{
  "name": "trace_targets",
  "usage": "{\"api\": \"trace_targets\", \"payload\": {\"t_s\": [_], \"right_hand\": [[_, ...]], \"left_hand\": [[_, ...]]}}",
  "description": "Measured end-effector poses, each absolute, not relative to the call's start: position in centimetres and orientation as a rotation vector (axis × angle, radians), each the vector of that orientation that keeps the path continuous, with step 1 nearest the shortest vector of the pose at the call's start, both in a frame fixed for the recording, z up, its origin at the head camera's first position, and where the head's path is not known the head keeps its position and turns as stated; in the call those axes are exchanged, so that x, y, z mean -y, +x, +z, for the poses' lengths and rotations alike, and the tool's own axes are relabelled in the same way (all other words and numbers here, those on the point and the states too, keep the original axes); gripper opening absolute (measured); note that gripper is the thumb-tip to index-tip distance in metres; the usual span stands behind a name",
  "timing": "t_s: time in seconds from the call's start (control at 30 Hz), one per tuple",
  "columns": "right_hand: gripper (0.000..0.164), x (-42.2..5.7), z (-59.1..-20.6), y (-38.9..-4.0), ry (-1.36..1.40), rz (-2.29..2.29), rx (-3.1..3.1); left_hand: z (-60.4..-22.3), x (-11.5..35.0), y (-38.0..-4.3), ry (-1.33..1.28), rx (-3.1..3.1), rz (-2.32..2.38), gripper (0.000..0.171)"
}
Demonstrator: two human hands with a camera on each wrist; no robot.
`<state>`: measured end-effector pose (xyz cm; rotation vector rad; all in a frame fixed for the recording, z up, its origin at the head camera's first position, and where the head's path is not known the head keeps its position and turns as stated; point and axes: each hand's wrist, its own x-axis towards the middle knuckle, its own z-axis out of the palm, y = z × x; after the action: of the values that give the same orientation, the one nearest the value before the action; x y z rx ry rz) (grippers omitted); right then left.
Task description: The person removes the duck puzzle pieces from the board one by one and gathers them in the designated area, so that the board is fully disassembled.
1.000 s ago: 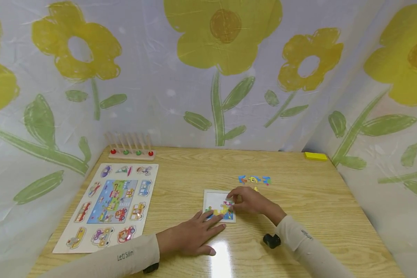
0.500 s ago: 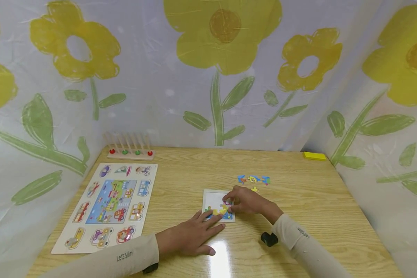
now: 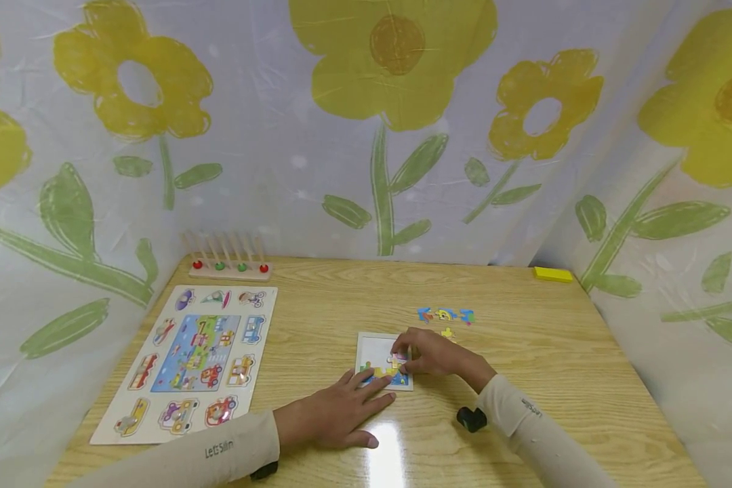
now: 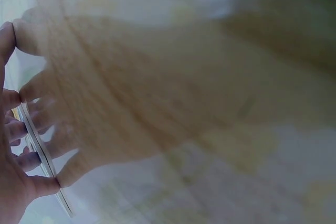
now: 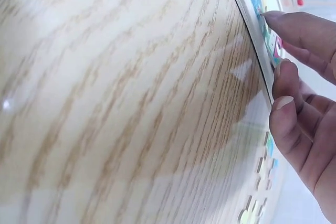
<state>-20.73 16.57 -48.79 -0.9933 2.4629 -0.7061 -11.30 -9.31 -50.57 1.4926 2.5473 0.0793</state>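
Observation:
A small square jigsaw tray [image 3: 360, 349] with a pale rim lies mid-table, partly filled with colourful pieces [image 3: 402, 381] along its near and right sides. My left hand [image 3: 341, 415] lies flat, its straight fingers resting on the tray's near left part and hiding some pieces. In the left wrist view that hand [image 4: 18, 177] shows at the edge, beside the tray's rim. Over the tray's right side, my right hand [image 3: 432, 351] pinches a pink puzzle piece [image 5: 277, 45] with thumb and bent fingers. Beyond that hand lie several loose pieces [image 3: 445, 314], one yellow piece [image 3: 448, 333] closest.
A large vehicle-picture peg board [image 3: 204, 352] lies at the left. Behind it stands a wooden peg rack [image 3: 230, 271] with red and green beads. A yellow block [image 3: 553, 274] sits at the back right corner. Flower-printed curtain [image 3: 268, 169] encloses the table's back and sides.
My right hand has shifted slightly left over the tray, and the pink piece has turned and settled lower between its fingers. My left hand has stayed in place.

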Motion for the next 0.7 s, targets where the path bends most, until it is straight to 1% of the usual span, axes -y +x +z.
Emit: {"api": "trace_targets", "payload": {"t_s": [0.2,0.43,0.7], "right_hand": [[0.028,-16.51,-48.48,-20.60,-1.021,-0.714,-2.458],[0.034,-16.54,-48.43,-20.51,-0.991,-0.729,-2.456],[0.025,-16.87,-48.65,-20.50,-0.968,-0.820,-2.401]], "left_hand": [[-50.39,9.34,-11.20,1.533,-2.557,0.063,0.070],[-50.39,9.30,-11.21,1.544,-2.564,0.057,0.070],[-50.32,9.30,-11.16,1.545,-2.565,0.052,0.071]]}}
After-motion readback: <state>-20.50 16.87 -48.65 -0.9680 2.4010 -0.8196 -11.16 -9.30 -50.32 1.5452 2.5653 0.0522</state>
